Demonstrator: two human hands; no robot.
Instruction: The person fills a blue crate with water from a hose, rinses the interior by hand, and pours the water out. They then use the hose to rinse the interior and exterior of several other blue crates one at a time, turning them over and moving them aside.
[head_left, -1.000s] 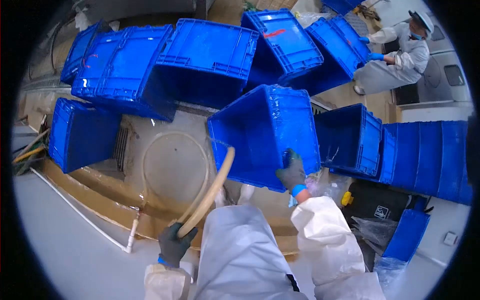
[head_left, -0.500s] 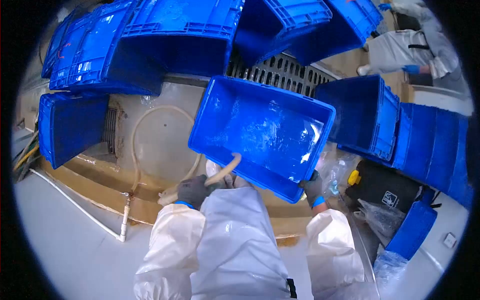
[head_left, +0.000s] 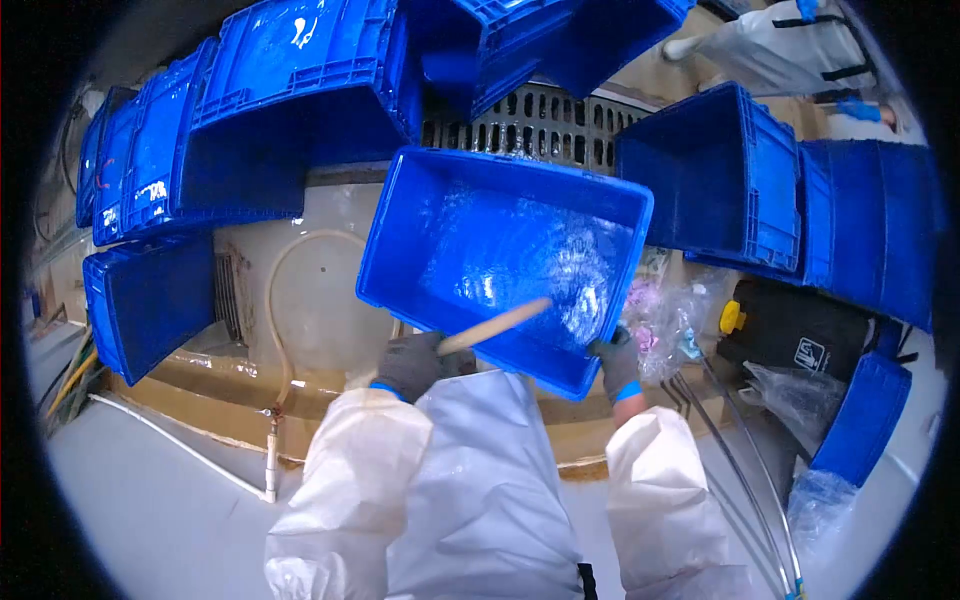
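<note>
My right hand [head_left: 617, 362], in a dark glove, grips the near right corner of a blue plastic crate [head_left: 425, 245] that I hold tilted with its open side facing me. Water splashes over the crate's inside. My left hand [head_left: 412, 364], also gloved, holds the end of a beige hose [head_left: 495, 325], which points into the crate. The hose loops back [head_left: 275, 290] over the wet floor to a pipe at the left. White protective sleeves and an apron cover my arms and front.
Several blue crates lie tipped around a wet wash bay: stacked at the upper left [head_left: 260, 110], one at the left [head_left: 150, 300], more at the right [head_left: 730, 180]. A floor grate [head_left: 520, 125] runs behind. A black container [head_left: 800, 335] and plastic bags lie right. Another person in white [head_left: 790, 50] stands far right.
I brought the crate nearer and turned its open side up toward me. My left hand moved the hose from low left up into the crate, and water now sprays inside.
</note>
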